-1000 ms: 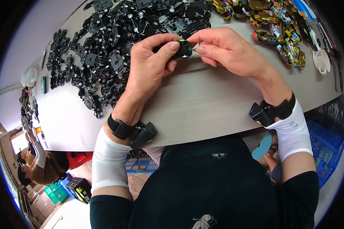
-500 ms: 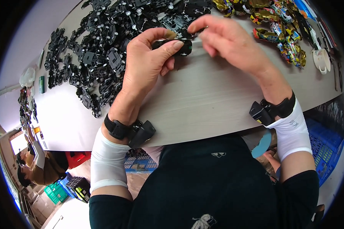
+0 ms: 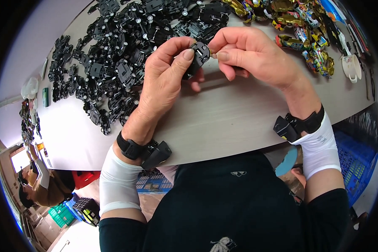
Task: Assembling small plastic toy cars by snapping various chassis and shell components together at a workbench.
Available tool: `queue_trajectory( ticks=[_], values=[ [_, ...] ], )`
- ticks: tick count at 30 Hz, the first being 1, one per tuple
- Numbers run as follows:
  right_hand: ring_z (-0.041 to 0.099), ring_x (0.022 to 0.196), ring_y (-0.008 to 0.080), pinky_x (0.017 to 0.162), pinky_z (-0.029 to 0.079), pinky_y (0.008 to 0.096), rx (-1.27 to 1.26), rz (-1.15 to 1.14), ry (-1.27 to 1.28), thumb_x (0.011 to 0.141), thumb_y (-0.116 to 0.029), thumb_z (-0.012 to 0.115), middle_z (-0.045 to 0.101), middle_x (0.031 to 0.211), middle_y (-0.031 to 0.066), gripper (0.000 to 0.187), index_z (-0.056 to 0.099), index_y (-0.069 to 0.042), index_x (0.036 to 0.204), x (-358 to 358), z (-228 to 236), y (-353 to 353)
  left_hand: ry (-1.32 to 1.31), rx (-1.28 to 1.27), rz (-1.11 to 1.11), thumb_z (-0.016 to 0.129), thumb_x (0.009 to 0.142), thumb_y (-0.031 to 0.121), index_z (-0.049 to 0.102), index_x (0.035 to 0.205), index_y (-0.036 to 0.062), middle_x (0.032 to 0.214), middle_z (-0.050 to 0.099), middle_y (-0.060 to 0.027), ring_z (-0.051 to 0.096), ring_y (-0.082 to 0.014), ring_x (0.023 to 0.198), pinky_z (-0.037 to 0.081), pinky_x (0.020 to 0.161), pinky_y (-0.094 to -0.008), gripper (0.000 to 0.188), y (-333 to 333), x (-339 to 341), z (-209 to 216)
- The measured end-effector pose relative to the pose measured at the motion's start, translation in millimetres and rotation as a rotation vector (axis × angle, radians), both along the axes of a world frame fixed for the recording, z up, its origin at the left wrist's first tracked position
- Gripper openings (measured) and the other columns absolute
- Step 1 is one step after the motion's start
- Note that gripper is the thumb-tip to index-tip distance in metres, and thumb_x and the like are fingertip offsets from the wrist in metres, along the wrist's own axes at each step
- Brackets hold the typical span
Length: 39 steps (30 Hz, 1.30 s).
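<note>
My left hand (image 3: 163,77) grips a black toy car chassis (image 3: 202,51) between thumb and fingers, tilted above the table. My right hand (image 3: 256,56) is beside it, thumb and index finger pinched together close to the chassis edge; whatever they hold is too small to make out. Behind both hands spreads a large heap of black toy car chassis (image 3: 124,69) with small silvery wheels. Toward the far right lie several shiny gold and multicoloured toy car bodies (image 3: 290,42).
A white cup (image 3: 351,67) and thin tools lie at the table's right edge. A blue crate (image 3: 355,157) stands below on the right. Far left, people (image 3: 44,187) sit at the same table (image 3: 235,113), near a green crate (image 3: 61,215) on the floor.
My left hand has turned the chassis more upright. My right hand has come in from being apart, its thumb and index finger now pinched beside the chassis.
</note>
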State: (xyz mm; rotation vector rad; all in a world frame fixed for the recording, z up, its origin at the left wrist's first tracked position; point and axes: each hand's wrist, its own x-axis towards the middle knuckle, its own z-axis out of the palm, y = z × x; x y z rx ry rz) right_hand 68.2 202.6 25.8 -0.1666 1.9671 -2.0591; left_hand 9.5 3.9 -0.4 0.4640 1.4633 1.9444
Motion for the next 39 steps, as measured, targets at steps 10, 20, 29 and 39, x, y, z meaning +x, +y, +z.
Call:
queue_trajectory(
  ticks=[10,20,29,39],
  values=[
    [0.046,0.052,0.0035,0.047,0.035,0.0179,-0.033,0.024,-0.009,0.089,-0.011,0.053,0.058,0.064,0.0024,0.015,0.06,0.002,0.093,-1.5,-1.9,3.6,0.128,-0.17,-0.106,0.06,0.088,0.022,0.059,0.108,0.0005,0.085,0.063,-0.0051,0.053,-0.0076,0.065,0.039,0.053,-0.0181,0.029,-1.4,-4.6,-1.8],
    [0.046,0.052,0.0035,0.046,0.035,0.0177,0.01,0.012,-0.023,0.088,-0.01,0.053,0.058,0.063,0.0032,0.013,0.058,0.002,0.092,0.7,0.7,-0.3,0.223,-0.238,-0.114,0.061,0.087,0.017,0.062,0.107,0.0011,0.08,0.062,-0.0024,0.051,-0.0065,0.061,0.037,0.051,-0.0166,0.026,0.1,-4.0,-0.1],
    [0.043,0.053,0.0038,0.048,0.033,0.0208,0.252,-0.054,0.177,0.088,-0.007,0.05,0.051,0.059,-0.0013,0.008,0.054,-0.001,0.083,-3.2,-16.7,-10.5,0.236,-0.281,-0.035,0.06,0.087,0.014,0.064,0.103,0.0024,0.076,0.062,-0.0002,0.048,-0.004,0.06,0.036,0.052,-0.0158,0.02,3.3,2.2,0.4],
    [0.044,0.056,0.0066,0.051,0.036,0.0226,0.666,-0.176,0.578,0.087,-0.002,0.049,0.049,0.06,-0.0022,0.005,0.052,-0.002,0.082,-4.1,-21.7,-16.1,0.156,-0.314,0.007,0.06,0.087,0.017,0.064,0.101,0.0007,0.074,0.062,-0.0013,0.047,-0.0033,0.056,0.034,0.049,-0.0157,0.021,5.4,0.7,1.6]
  ],
)
